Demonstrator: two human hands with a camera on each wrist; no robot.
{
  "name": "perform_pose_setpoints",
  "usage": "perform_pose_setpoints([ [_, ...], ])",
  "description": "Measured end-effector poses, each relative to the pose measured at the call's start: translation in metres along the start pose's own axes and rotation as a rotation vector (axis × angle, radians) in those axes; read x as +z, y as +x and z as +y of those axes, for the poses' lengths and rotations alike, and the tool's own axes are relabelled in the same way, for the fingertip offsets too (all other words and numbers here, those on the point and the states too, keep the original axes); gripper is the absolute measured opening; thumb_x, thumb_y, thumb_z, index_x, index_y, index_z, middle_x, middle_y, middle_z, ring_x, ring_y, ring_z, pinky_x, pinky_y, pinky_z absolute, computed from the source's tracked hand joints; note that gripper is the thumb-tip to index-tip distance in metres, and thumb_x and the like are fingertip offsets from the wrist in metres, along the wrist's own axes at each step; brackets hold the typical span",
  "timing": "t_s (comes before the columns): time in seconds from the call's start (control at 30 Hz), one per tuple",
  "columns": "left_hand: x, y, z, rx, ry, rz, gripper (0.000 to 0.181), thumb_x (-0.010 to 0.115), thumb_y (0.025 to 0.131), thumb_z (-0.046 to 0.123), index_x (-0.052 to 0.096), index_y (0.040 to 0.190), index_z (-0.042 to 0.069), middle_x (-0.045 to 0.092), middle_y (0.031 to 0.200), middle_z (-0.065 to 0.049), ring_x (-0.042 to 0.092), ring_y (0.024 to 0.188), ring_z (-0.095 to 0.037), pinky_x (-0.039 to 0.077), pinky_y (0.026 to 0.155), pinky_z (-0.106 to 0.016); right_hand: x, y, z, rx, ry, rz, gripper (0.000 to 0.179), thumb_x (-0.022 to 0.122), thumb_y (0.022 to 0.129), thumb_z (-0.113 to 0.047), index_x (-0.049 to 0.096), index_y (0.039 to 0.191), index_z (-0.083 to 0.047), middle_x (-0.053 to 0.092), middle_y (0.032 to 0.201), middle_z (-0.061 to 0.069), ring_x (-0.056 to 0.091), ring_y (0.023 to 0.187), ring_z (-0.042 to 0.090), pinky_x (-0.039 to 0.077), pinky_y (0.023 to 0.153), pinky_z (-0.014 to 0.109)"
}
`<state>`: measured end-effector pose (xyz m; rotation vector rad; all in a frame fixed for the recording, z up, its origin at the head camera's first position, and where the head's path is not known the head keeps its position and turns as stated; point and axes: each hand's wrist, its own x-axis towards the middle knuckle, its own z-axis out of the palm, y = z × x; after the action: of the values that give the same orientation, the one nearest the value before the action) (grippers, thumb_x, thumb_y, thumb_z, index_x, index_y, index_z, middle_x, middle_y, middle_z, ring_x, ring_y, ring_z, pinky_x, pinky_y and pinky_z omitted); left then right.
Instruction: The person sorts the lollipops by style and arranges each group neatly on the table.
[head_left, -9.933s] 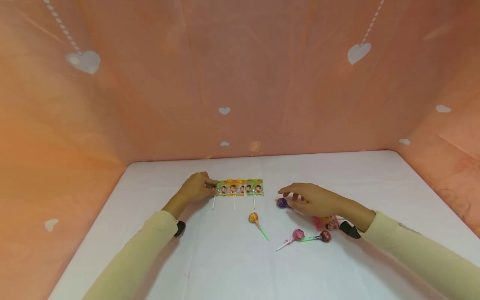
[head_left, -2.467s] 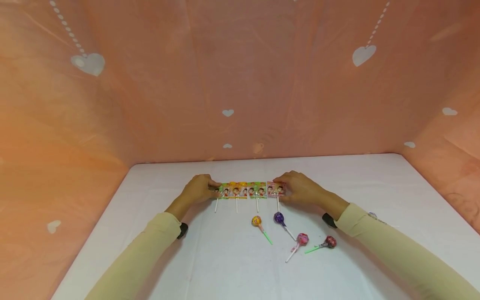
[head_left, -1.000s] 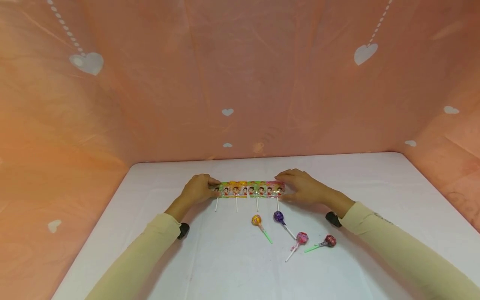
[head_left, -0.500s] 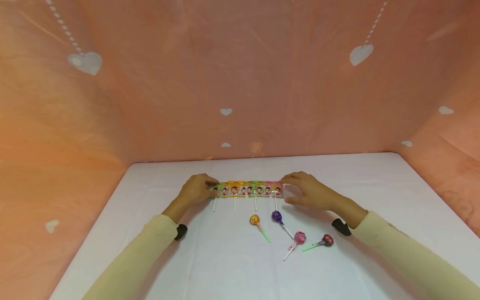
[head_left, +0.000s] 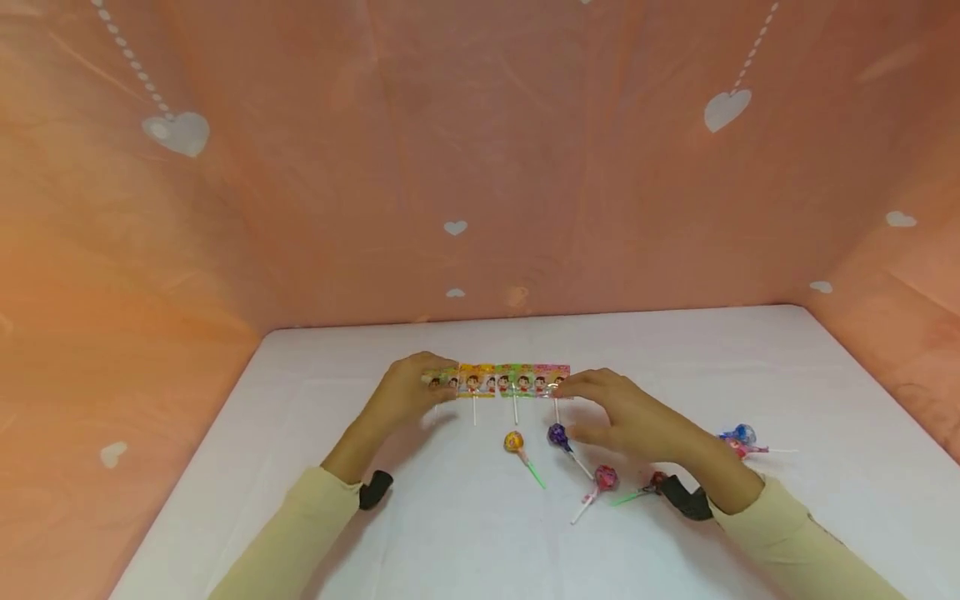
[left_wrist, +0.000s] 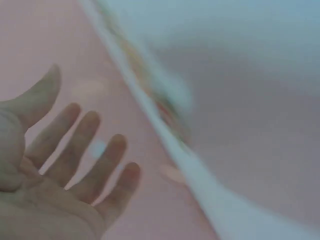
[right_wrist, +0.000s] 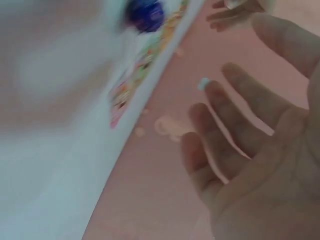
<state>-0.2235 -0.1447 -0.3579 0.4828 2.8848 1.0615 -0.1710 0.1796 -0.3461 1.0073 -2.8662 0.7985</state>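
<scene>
Four flat lollipops in square, glossy printed wrappers lie edge to edge across the centre of the frame: a green-wrapped lollipop [head_left: 454, 383] at the left end, then an orange-wrapped lollipop [head_left: 476, 382], a second green-wrapped lollipop [head_left: 514, 381] and a pink-wrapped lollipop [head_left: 547, 379]. Each crinkly packet carries a cartoon child, and thin white sticks point toward the bottom of the frame.

The left hand [head_left: 408, 392] arches over the row's left end, wrist low and fingers reaching right; its grip is apart, thumb and fingers spread in the wrist view. I can't tell whether it touches the green packet. The right hand [head_left: 633, 421] angles in from the lower right, its grip also apart, fingertips by the pink packet and thumb just beside a round purple lollipop [head_left: 557, 435].

Below the row sit a yellow ball lollipop [head_left: 513, 442] on a green stick, a pink ball lollipop [head_left: 606, 477] and a dark red lollipop [head_left: 658, 479], partly hidden by a black wrist strap [head_left: 686, 500]. A shiny blue lollipop [head_left: 745, 433] rests right of centre. Cream sleeves [head_left: 300, 525] cross the smooth white counter [head_left: 450, 533]; behind hangs creased orange-pink cloth [head_left: 480, 150] printed with white hearts.
</scene>
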Motion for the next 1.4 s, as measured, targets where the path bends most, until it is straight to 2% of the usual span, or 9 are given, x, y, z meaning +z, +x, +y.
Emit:
perform_pose_setpoints([
  [0.17,0.026,-0.033,0.044,0.032,-0.028,-0.001,0.038,0.079,0.084,0.024,0.073,0.12,0.015,0.068,0.129,-0.006,0.06,0.125,-0.03,0.044,0.106,-0.052,0.001,-0.017,-0.013,0.078,0.046,0.034,0.042,0.067,0.094,-0.035,0.063,0.131,-0.016,0.06,0.136,0.002,0.052,0.131,0.031,0.04,0.108,0.056],
  [0.3,0.046,-0.041,0.063,0.075,0.056,-0.079,0.037,0.078,0.084,0.027,0.073,0.12,0.018,0.07,0.123,-0.003,0.065,0.115,-0.027,0.049,0.096,-0.05,0.007,-0.027,-0.009,0.168,0.069,0.056,0.043,0.069,0.092,-0.036,0.062,0.131,-0.018,0.06,0.136,0.007,0.051,0.132,0.037,0.039,0.107,0.061],
  [0.43,0.059,-0.044,0.066,0.143,0.223,-0.166,0.044,0.078,0.084,0.031,0.069,0.126,0.022,0.07,0.122,-0.002,0.065,0.114,-0.027,0.052,0.091,-0.048,0.015,-0.033,-0.001,0.185,0.067,0.06,0.04,0.07,0.091,-0.029,0.064,0.128,-0.016,0.06,0.135,0.011,0.051,0.13,0.04,0.038,0.106,0.063],
  [0.53,0.063,-0.046,0.066,0.19,0.302,-0.198,0.047,0.078,0.085,0.032,0.067,0.129,0.025,0.068,0.123,0.0,0.065,0.111,-0.027,0.052,0.087,-0.047,0.021,-0.033,0.004,0.167,0.047,0.058,0.036,0.07,0.091,-0.022,0.065,0.126,-0.014,0.061,0.133,0.01,0.053,0.129,0.038,0.039,0.106,0.061],
  [0.73,0.062,-0.047,0.064,0.319,0.362,-0.192,0.037,0.073,0.09,0.027,0.068,0.127,0.026,0.067,0.127,0.003,0.062,0.112,-0.026,0.052,0.084,-0.044,0.025,-0.026,0.009,0.11,-0.019,0.044,0.034,0.067,0.092,-0.016,0.067,0.125,-0.01,0.064,0.13,0.011,0.056,0.125,0.037,0.042,0.105,0.057],
  [0.87,0.064,-0.044,0.064,0.361,0.344,-0.173,0.029,0.072,0.091,0.025,0.073,0.12,0.023,0.069,0.124,0.004,0.064,0.106,-0.025,0.052,0.081,-0.04,0.026,-0.025,0.01,0.116,-0.043,0.018,0.032,0.065,0.093,-0.016,0.067,0.124,-0.008,0.067,0.126,0.01,0.059,0.123,0.036,0.044,0.104,0.056],
  [1.03,0.068,-0.04,0.065,0.358,0.261,-0.157,0.021,0.072,0.091,0.021,0.075,0.111,0.018,0.072,0.117,0.002,0.066,0.104,-0.022,0.053,0.087,-0.038,0.024,-0.025,0.009,0.149,-0.042,0.005,0.03,0.066,0.093,-0.019,0.068,0.122,-0.012,0.07,0.12,0.006,0.064,0.114,0.03,0.048,0.098,0.051],
  [1.17,0.074,-0.036,0.066,0.338,0.245,-0.13,0.02,0.071,0.091,0.02,0.075,0.109,0.016,0.072,0.112,0.002,0.066,0.106,-0.02,0.052,0.091,-0.038,0.023,-0.024,0.009,0.183,-0.014,0.011,0.028,0.068,0.091,-0.02,0.069,0.118,-0.015,0.071,0.108,0.0,0.065,0.101,0.019,0.052,0.09,0.043],
  [1.4,0.085,-0.027,0.071,0.214,0.263,-0.087,0.026,0.079,0.083,0.025,0.077,0.106,0.013,0.072,0.105,-0.001,0.066,0.098,-0.02,0.052,0.082,-0.038,0.028,-0.024,0.006,0.194,-0.022,0.01,0.031,0.069,0.091,-0.022,0.069,0.121,-0.018,0.069,0.098,-0.007,0.063,0.091,0.011,0.051,0.082,0.037],
])
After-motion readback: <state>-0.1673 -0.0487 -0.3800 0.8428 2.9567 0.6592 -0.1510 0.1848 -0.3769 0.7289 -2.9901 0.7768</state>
